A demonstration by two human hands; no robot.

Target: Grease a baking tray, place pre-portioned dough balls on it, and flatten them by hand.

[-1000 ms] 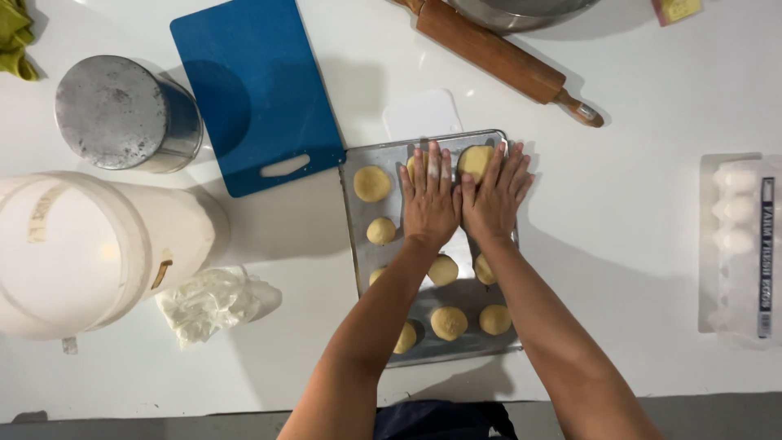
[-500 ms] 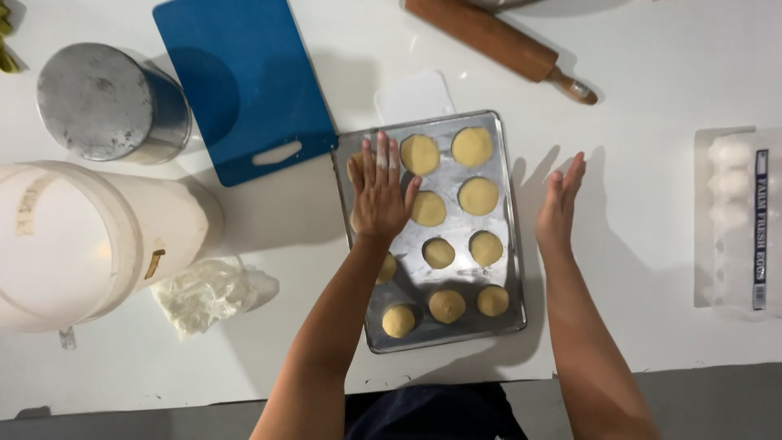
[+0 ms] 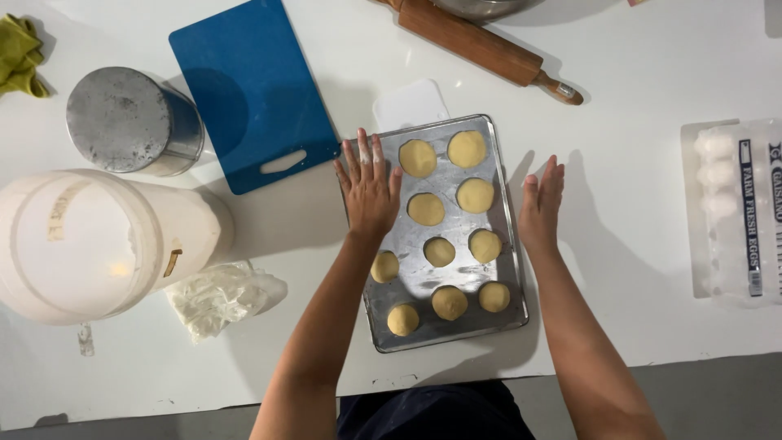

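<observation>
Flanking a baking tray (image 3: 419,277) on the white counter (image 3: 619,204), with neither of the hands gripping anything. Left hand (image 3: 371,191) flat and spread, palm down over the tray's left rim, fingers splayed. Right hand (image 3: 542,204) open too, turned on edge just beside the right rim; hard to tell whether touching it.

Judged as a pause with the dough rounds (image 3: 426,209) already laid out, ten of them in rough pairs. Lifting or shifting the tray from here would likely call for a hold on both long rims, kept level.

Tray of thin dull metal, rectangular, with rounded corners and a shallow lip. Rounds pale yellow, smooth and matte; flatter and wider at the far end, smaller and plumper near the body. Nearby: a blue plastic cutting board (image 3: 248,90) and a wooden rolling pin (image 3: 476,45).
</observation>
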